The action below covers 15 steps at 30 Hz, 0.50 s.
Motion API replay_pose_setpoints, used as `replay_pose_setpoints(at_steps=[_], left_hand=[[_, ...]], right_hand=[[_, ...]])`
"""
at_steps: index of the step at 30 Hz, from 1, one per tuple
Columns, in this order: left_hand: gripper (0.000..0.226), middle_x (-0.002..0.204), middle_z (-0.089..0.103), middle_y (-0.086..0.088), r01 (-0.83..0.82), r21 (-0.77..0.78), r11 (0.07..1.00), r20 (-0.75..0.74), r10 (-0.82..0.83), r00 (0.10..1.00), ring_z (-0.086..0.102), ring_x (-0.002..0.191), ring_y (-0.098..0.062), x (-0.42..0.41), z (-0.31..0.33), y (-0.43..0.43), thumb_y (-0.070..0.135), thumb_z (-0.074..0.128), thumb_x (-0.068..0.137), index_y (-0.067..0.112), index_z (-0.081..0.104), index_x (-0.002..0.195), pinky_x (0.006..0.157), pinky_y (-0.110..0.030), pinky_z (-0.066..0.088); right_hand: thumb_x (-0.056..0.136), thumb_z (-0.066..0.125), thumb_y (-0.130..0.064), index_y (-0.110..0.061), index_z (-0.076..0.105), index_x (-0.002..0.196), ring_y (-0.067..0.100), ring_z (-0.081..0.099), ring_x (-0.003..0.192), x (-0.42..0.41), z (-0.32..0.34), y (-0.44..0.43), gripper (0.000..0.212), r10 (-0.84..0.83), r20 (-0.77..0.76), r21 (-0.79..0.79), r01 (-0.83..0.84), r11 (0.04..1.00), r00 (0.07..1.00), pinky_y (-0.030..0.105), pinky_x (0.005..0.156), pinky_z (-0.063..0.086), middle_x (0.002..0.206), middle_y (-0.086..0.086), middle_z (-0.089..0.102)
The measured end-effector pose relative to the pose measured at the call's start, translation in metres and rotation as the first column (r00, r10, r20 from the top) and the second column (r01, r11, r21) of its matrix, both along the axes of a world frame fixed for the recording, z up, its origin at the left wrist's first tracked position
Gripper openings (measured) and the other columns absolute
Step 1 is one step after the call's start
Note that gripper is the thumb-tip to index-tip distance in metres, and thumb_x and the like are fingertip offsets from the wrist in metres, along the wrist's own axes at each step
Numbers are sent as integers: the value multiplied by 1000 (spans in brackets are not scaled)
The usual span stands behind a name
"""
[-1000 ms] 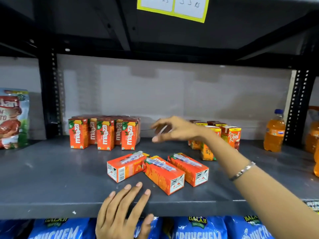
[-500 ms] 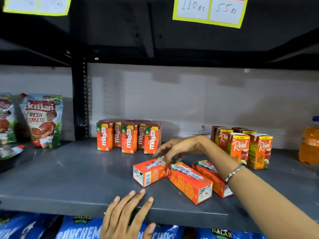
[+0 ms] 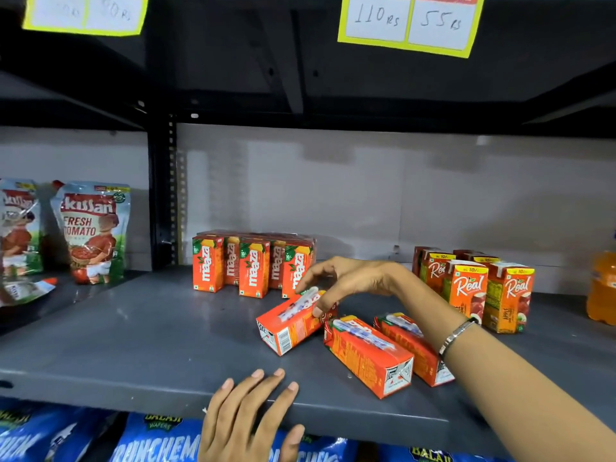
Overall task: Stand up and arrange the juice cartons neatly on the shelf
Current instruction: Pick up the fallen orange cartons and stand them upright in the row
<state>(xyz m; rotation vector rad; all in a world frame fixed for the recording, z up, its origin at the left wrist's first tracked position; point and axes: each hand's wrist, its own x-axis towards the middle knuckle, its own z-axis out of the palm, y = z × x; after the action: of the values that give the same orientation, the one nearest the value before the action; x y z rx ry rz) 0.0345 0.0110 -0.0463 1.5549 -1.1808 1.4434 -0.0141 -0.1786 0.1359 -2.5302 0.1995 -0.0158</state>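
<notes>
Ketchup pouches (image 3: pixel 91 231) stand at 9 o'clock on the grey shelf (image 3: pixel 133 345) in my feed. At 6 o'clock, my left hand (image 3: pixel 246 418) lies flat on the shelf's front edge, fingers spread. Upright Maaza cartons (image 3: pixel 253 265) cluster just left of centre. My right hand (image 3: pixel 346 281) pinches the far end of the leftmost fallen carton (image 3: pixel 293 323). Two other fallen cartons (image 3: pixel 366 355) lie at its 4 o'clock, and Real cartons (image 3: pixel 473 291) stand at 3.

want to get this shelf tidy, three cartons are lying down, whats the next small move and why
Probably tip the left lying carton upright and stand it beside the standing cartons. The right hand grips its far end, the other two lying cartons are untouched, and the left hand only rests on the shelf edge.
</notes>
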Motion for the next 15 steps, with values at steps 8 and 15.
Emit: replay_pose_setpoints(at_steps=[8, 15], left_hand=[[34, 120, 55, 7, -32, -36, 999, 12, 32, 999, 43, 121, -11, 15, -4, 12, 43, 29, 91, 30, 55, 109, 107, -29, 29], [37, 124, 57, 6, -104, -96, 990, -55, 99, 994, 43, 123, -12, 51, 3, 51, 43, 27, 94, 27, 56, 110, 107, -29, 30]], right_hand=[[65, 80, -7, -18, 64, 107, 19, 61, 102, 22, 40, 24, 46, 116, 142, -92, -103, 990, 983, 26, 79, 57, 111, 3, 64], [63, 76, 7, -11, 61, 112, 19, 56, 113, 89, 66, 67, 54, 252, 131, -235, -217, 947, 959, 13, 81, 48, 121, 10, 61]])
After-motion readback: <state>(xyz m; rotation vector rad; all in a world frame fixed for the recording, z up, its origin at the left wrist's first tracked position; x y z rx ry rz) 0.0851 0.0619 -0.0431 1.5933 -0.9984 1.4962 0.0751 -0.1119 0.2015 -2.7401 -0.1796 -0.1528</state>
